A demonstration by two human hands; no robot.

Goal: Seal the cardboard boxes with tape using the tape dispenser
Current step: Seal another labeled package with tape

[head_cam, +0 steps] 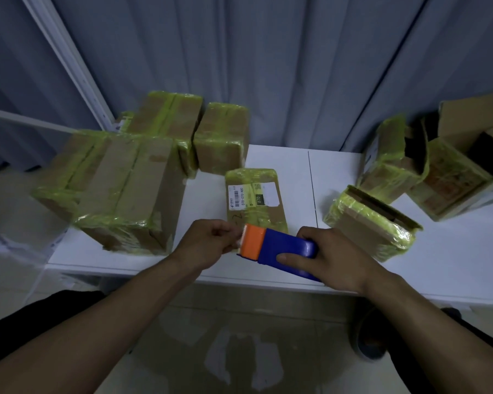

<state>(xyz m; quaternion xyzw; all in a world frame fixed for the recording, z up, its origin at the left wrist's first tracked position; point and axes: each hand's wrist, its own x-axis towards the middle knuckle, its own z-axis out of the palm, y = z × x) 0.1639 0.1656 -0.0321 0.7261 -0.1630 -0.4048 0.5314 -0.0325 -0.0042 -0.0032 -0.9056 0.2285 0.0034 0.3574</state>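
Landmark: labelled box (255, 200), small, wrapped in yellow-green tape, laid flat on the white table (282, 163) with a white shipping label on its top face.

The tape dispenser (279, 247) is held over the near end of the labelled box, tilted, with the orange cutter head toward the box and the blue body toward the person. The blue body is grasped by the right hand (335, 257), thumb laid along the near side and fingers wrapped over the far side. The left hand (208, 243) is seen at the near-left corner of the labelled box, fingers curled, fingertips right at the orange head. Whether a tape end is pinched there cannot be told.

Left of the labelled box, 1 large taped box (120, 191) is stood on the table. Behind and left of the labelled box, 2 more taped boxes are seen: the tall box (165, 120) and the square box (222, 137).

Right of the labelled box, the low box (373, 223) is laid with its top flap loose. Further right and behind, the torn box (390, 163) and the open box (467, 172) are placed side by side, flaps up.

A grey-blue curtain (268, 66) is hung behind the labelled box, beyond the table edge.
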